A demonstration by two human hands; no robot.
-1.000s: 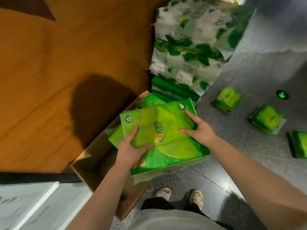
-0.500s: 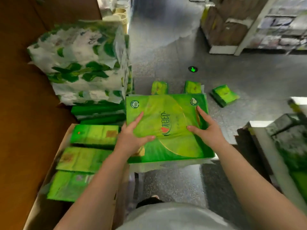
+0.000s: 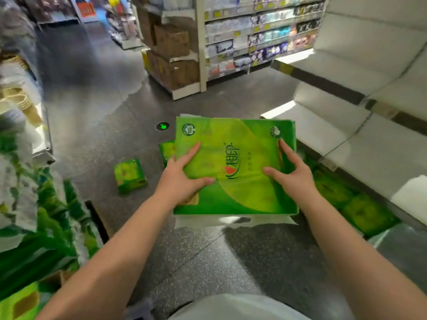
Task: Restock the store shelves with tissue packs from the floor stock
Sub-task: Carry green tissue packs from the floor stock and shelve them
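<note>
White shelves [image 3: 360, 72] on the right; bottom shelf holds green packs [image 3: 367, 213]. Large green tissue pack [image 3: 233, 167] held flat above the floor [image 3: 97, 116], beside the bottom shelf; a round "100" badge shows top-left, other print unreadable. Left hand [image 3: 182, 181] and right hand [image 3: 293, 179] each grip it, thumb on top. Small green pack [image 3: 130, 176] lies on the floor, left.

Dark speckled floor [image 3: 198, 255] with green arrow marker [image 3: 163, 126] mid-aisle. Brown cardboard cartons [image 3: 172, 55] stacked at end of far stocked shelving unit [image 3: 261, 35]. Pale bowl-like stacks [image 3: 17, 100], blurred, on fixture at left edge.
</note>
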